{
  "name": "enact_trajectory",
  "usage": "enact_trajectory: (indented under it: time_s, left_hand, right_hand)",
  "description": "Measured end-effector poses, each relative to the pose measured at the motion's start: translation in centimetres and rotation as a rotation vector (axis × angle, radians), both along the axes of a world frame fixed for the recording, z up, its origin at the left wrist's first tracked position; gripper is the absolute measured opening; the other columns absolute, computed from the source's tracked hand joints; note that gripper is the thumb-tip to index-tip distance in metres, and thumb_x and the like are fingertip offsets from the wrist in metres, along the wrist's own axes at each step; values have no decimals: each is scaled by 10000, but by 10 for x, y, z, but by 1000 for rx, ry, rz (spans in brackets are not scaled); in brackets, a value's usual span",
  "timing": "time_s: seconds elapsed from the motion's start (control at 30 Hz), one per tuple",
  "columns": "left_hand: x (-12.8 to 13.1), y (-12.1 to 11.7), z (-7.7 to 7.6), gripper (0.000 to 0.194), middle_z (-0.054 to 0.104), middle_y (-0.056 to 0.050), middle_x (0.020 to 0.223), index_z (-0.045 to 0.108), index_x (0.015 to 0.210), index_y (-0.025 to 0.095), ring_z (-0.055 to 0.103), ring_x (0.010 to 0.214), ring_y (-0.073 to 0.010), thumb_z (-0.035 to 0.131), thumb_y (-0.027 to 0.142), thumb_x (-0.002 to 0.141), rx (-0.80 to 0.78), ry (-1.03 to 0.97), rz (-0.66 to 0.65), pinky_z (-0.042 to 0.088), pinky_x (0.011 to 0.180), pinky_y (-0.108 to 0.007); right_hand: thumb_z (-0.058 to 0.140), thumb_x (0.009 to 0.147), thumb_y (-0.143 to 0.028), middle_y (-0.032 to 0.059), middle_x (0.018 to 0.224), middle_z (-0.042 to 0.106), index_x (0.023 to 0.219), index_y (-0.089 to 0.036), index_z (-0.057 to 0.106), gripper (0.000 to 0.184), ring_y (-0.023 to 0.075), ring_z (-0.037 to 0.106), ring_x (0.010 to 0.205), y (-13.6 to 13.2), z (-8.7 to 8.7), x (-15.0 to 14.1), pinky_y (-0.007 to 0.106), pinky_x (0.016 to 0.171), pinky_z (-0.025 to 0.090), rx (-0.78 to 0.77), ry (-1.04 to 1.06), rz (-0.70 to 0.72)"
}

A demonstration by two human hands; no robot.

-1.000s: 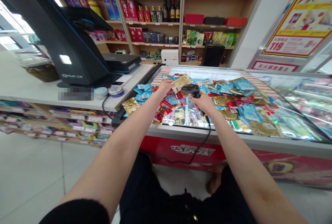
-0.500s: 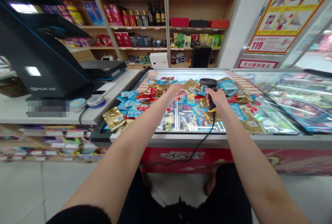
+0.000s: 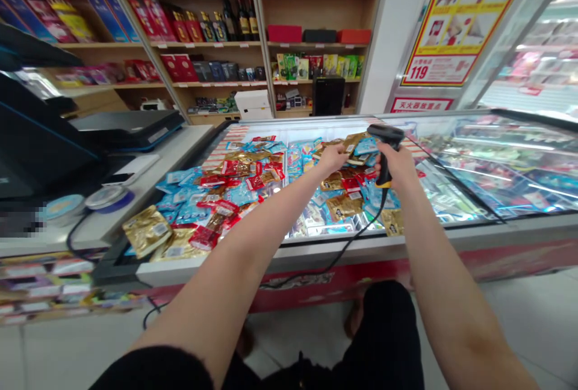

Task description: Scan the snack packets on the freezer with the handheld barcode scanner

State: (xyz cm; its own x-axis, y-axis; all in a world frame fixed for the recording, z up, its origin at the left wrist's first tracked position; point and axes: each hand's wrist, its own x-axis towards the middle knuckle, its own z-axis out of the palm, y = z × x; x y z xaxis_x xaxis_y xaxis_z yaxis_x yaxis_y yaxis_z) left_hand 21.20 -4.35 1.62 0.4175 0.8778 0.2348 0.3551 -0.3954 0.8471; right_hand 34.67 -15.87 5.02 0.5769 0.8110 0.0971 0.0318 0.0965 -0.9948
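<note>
Left hand (image 3: pixel 333 158): your fingers are nearly closed, pinching the edge of a gold packet (image 3: pixel 354 142).
Right hand (image 3: pixel 401 166): you have it wrapped around the black scanner (image 3: pixel 385 133), head up.
Gold packet: over the heaped packets (image 3: pixel 345 204) on the glass-topped case (image 3: pixel 497 229), just left of the scanner's head.

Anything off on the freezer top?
Nothing torn or spilled that I can see. What stands out: packets strewn in loose, overlapping heaps at mixed angles across the freezer glass, rather than stacked. At the left corner, a gold packet laps onto the black frame.
</note>
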Motion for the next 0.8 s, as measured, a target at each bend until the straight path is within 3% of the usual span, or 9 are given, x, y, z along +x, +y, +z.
enact_trajectory:
  time_s: [0.1,0.2,0.37,0.53,0.8]
  left_hand:
    - [-2,4,-8,228,768,-47,988,778,990,155,686,980,-217,624,179,823,46,42,42,504,932,-313]
    - [-11,6,-7,325,755,-75,1145,761,1119,146,684,1055,-208,603,162,835,48,8,69,491,969,-295]
    - [-51,3,0,333,738,-113,1215,769,1110,127,679,1124,-235,627,142,809,68,43,123,480,1012,-305]
    - [-121,1,0,302,751,-117,1178,771,1080,126,684,1117,-237,632,162,814,80,87,237,488,1005,-297]
    - [-259,-9,10,360,753,-76,1154,742,1159,166,670,1117,-237,592,178,833,128,278,555,472,1021,-307]
  right_hand:
    - [686,798,-275,-45,553,539,820,-226,502,192,129,488,406,2,-6,-6,251,368,420,-4,5,21]
    - [679,799,-250,-47,546,536,823,-228,502,180,126,485,399,4,-8,-18,240,356,408,-22,13,57]
    - [705,791,-274,-41,546,538,798,-227,499,212,124,476,404,8,-12,-49,239,355,403,-32,11,140]
    - [662,816,-252,-26,518,528,719,-222,494,196,119,448,392,11,-19,-100,242,360,387,-55,-8,296]
    - [638,833,-216,-45,488,501,691,-213,484,210,105,434,369,10,-25,-195,228,354,367,-130,-71,487]
